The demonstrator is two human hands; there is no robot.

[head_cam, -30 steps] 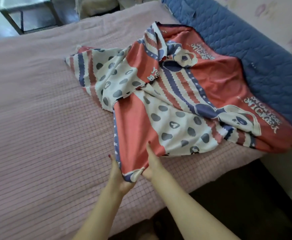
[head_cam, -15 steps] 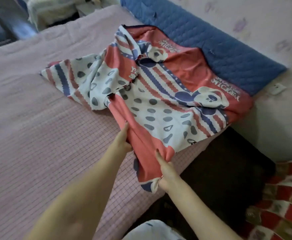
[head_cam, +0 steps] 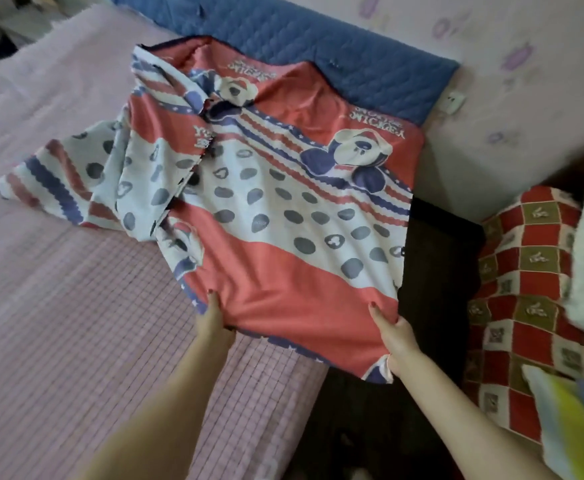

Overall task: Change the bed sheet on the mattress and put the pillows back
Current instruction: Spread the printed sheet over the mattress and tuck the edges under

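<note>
On the pink mattress [head_cam: 75, 306], both hands' fingers [head_cam: 375, 311] pinch a rumpled red, white, blue-striped, dotted sheet [head_cam: 283, 220].

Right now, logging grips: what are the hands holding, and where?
Both the left hand and right hand grip the red, white and blue cartoon-print sheet along its near red edge.

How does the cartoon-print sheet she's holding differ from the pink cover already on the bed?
The cartoon-print sheet is red, white and blue with dots, stripes and cartoon faces; the pink cover is one pale colour with a fine grid. The sheet lies bunched and creased, hanging past the bed's edge; the cover lies flat. The left hand and right hand grip the sheet's near edge, not the cover. Both are bedding on the same mattress.
</note>
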